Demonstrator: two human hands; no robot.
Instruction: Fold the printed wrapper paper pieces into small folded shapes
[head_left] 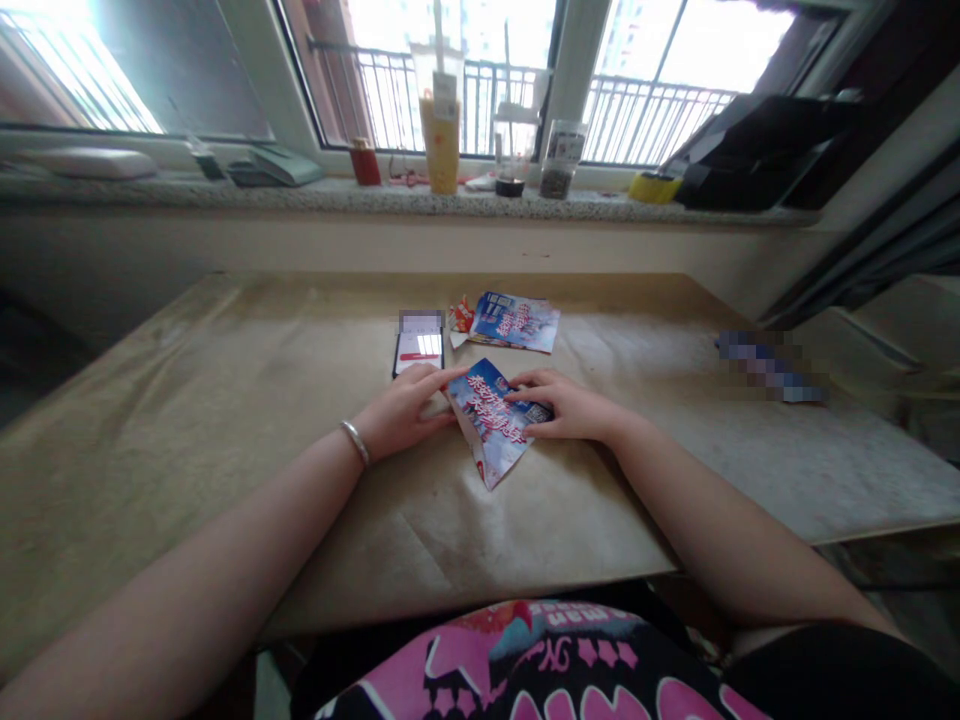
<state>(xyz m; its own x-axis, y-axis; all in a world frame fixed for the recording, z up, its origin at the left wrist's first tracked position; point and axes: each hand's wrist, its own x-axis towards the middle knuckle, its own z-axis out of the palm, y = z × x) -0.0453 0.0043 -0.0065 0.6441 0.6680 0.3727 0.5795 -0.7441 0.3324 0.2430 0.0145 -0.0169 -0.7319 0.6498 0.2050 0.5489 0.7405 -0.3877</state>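
A blue printed flyer (491, 425) with red and white lettering lies in front of me on the table, partly folded, one corner pointing toward me. At its left edge, my left hand (409, 405) pinches the paper between thumb and fingers. My right hand (566, 405) rests on the flyer's right side with fingers stretched out and slightly spread. Just beyond my left hand is a phone (420, 345) with a lit screen. Behind the flyer sits a stack of similar flyers (517, 322), with a small orange-and-white folded paper piece (461, 316) at its left.
The table (225, 430) has a tan cover. On the right lies a blurred blue item (772, 368). Along the windowsill (337, 197) stand a tall cup of yellow drink (441, 140), clear cups (562, 160), a red-capped bottle (365, 163), yellow tape (654, 187) and a black bag (750, 150).
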